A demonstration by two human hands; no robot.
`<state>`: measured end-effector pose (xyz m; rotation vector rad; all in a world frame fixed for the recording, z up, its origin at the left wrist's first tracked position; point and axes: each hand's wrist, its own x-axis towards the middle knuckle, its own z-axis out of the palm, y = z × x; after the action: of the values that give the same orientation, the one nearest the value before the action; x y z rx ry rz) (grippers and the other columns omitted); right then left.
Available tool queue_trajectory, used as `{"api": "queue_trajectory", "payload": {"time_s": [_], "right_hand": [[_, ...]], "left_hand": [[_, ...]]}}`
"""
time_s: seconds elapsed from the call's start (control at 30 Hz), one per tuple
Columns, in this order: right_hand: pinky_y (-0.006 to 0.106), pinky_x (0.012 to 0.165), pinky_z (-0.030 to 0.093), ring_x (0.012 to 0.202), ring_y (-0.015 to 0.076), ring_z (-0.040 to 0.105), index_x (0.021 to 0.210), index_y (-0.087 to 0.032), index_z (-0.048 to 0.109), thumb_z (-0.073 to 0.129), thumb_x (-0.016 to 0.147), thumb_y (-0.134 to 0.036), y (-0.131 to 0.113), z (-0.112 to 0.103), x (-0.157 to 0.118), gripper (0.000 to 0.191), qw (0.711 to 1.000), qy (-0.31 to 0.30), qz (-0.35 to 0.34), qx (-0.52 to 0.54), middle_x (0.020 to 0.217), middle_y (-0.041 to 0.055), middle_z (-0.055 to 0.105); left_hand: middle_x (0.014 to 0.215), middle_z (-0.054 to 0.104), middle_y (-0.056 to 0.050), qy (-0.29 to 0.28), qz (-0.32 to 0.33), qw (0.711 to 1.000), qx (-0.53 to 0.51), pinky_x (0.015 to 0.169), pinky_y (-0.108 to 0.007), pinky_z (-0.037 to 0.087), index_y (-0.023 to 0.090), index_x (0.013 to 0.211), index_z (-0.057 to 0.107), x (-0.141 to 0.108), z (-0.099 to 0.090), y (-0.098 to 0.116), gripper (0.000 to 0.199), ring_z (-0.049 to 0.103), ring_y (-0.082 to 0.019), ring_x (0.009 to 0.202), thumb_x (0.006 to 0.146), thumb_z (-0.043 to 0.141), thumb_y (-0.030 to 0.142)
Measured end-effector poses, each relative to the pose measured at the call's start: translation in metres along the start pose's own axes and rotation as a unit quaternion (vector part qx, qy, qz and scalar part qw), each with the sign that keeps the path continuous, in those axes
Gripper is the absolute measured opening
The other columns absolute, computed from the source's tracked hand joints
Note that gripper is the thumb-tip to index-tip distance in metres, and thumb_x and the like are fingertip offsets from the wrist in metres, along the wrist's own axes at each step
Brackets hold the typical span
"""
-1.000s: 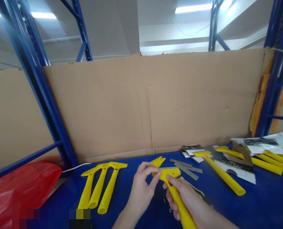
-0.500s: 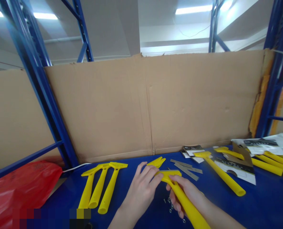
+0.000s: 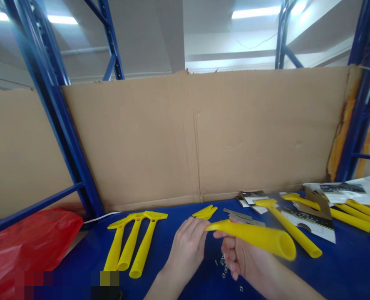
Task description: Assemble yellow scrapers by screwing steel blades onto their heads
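Observation:
A yellow scraper handle [image 3: 253,236] is held between my two hands, its hollow round end pointing right and toward me. My left hand [image 3: 187,241] is closed, pinching the narrow head end. Around the neck, my right hand [image 3: 242,254] has its index finger beneath and a bit of thumb showing above; its other fingers are curled. Part of the right palm is hidden behind the handle. Small nuts and screws [image 3: 224,266] lie on the blue table below the right fingers. Behind the handle are flat metal blades [image 3: 239,216], with small yellow pieces [image 3: 205,212] to their left.
Three yellow scraper handles [image 3: 144,246] lie to the left, near a red plastic bag [image 3: 31,246]. On the right lie another scraper handle [image 3: 294,231], printed cards [image 3: 309,223] and several yellow tubes [image 3: 350,218]. A cardboard panel [image 3: 197,137] stands behind the table.
The scraper handle has turned, its hollow end swinging up and to the right. My right hand has rolled so its palm and curled fingers show more. My left hand stays at the head.

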<state>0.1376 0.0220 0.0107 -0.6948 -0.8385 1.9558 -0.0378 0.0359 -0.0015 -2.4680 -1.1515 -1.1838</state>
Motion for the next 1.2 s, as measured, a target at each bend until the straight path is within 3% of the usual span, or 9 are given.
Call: {"api": "queue_trajectory", "payload": {"time_s": [0.17, 0.3, 0.4, 0.47, 0.6, 0.7, 0.83, 1.0, 1.2], "right_hand": [[0.02, 0.034, 0.043, 0.035, 0.0111, 0.052, 0.092, -0.013, 0.065, 0.026, 0.092, -0.05, -0.005, 0.008, 0.0, 0.054, 0.998, 0.005, 0.038, -0.043, 0.049, 0.0012, 0.059], [0.02, 0.035, 0.042, 0.036, 0.0106, 0.051, 0.096, -0.016, 0.061, 0.034, 0.088, -0.053, -0.004, 0.008, 0.002, 0.047, 0.996, 0.006, 0.008, -0.089, 0.052, -0.0007, 0.059], [0.02, 0.033, 0.037, 0.035, 0.0108, 0.049, 0.096, -0.019, 0.059, 0.045, 0.082, -0.053, 0.001, 0.006, 0.003, 0.039, 0.974, 0.027, -0.027, -0.225, 0.054, -0.0033, 0.058], [0.02, 0.035, 0.033, 0.036, 0.0105, 0.048, 0.091, -0.02, 0.061, 0.048, 0.081, -0.047, 0.004, 0.004, 0.003, 0.031, 0.92, 0.041, -0.064, -0.383, 0.053, -0.004, 0.056], [0.023, 0.05, 0.033, 0.049, 0.0118, 0.051, 0.074, -0.022, 0.068, 0.05, 0.082, -0.026, 0.01, 0.0, 0.004, 0.02, 0.744, 0.053, -0.181, -0.641, 0.055, -0.0012, 0.06], [0.025, 0.057, 0.034, 0.059, 0.0151, 0.056, 0.069, -0.022, 0.07, 0.054, 0.079, -0.021, 0.012, -0.004, 0.006, 0.019, 0.683, 0.046, -0.195, -0.702, 0.065, 0.0029, 0.067], [0.026, 0.057, 0.032, 0.059, 0.0168, 0.056, 0.071, -0.022, 0.072, 0.061, 0.074, -0.025, 0.014, -0.006, 0.011, 0.012, 0.661, 0.057, -0.155, -0.732, 0.067, 0.0046, 0.068], [0.026, 0.057, 0.032, 0.061, 0.0171, 0.056, 0.068, -0.023, 0.072, 0.059, 0.071, -0.016, 0.017, -0.005, 0.013, 0.015, 0.656, 0.051, -0.156, -0.737, 0.067, 0.0033, 0.067], [0.025, 0.06, 0.038, 0.063, 0.0164, 0.058, 0.066, -0.022, 0.07, 0.057, 0.073, -0.016, 0.018, -0.007, 0.012, 0.016, 0.692, 0.04, -0.171, -0.7, 0.069, 0.0027, 0.068]], "left_hand": [[0.085, 0.068, -0.005, -0.013, -0.161, 0.976, -0.144, 0.073, -0.028, 0.048, 0.02, 0.087, 0.063, 0.002, 0.007, 0.003, 0.015, 0.062, -0.019, 0.081, 0.083, 0.051, 0.012], [0.076, 0.065, -0.003, 0.002, -0.259, 0.935, -0.244, 0.068, -0.027, 0.047, 0.019, 0.08, 0.064, 0.005, 0.01, 0.002, 0.009, 0.06, -0.017, 0.072, 0.081, 0.055, 0.021], [0.072, 0.063, -0.002, 0.043, -0.32, 0.895, -0.308, 0.064, -0.026, 0.049, 0.017, 0.079, 0.063, 0.008, 0.01, -0.001, 0.012, 0.058, -0.016, 0.069, 0.077, 0.06, 0.029], [0.073, 0.063, -0.002, 0.053, -0.365, 0.86, -0.353, 0.059, -0.026, 0.051, 0.016, 0.077, 0.063, 0.009, 0.01, -0.004, 0.018, 0.058, -0.015, 0.067, 0.073, 0.064, 0.033], [0.073, 0.064, -0.002, 0.054, -0.435, 0.799, -0.411, 0.053, -0.023, 0.052, 0.014, 0.074, 0.064, 0.01, 0.01, -0.006, 0.027, 0.057, -0.013, 0.062, 0.062, 0.073, 0.037], [0.073, 0.064, -0.003, 0.051, -0.453, 0.779, -0.431, 0.052, -0.023, 0.052, 0.013, 0.074, 0.066, 0.011, 0.009, -0.004, 0.03, 0.056, -0.012, 0.061, 0.059, 0.076, 0.036], [0.071, 0.065, -0.003, 0.046, -0.468, 0.754, -0.459, 0.053, -0.024, 0.053, 0.012, 0.076, 0.067, 0.013, 0.009, 0.0, 0.032, 0.058, -0.012, 0.061, 0.056, 0.08, 0.033], [0.069, 0.066, -0.004, 0.02, -0.48, 0.712, -0.513, 0.059, -0.026, 0.055, 0.01, 0.078, 0.068, 0.012, 0.008, 0.004, 0.037, 0.059, -0.012, 0.061, 0.053, 0.083, 0.032], [0.069, 0.066, -0.003, 0.015, -0.482, 0.705, -0.52, 0.062, -0.026, 0.055, 0.011, 0.078, 0.068, 0.011, 0.006, 0.003, 0.031, 0.06, -0.011, 0.061, 0.056, 0.083, 0.029]]}}
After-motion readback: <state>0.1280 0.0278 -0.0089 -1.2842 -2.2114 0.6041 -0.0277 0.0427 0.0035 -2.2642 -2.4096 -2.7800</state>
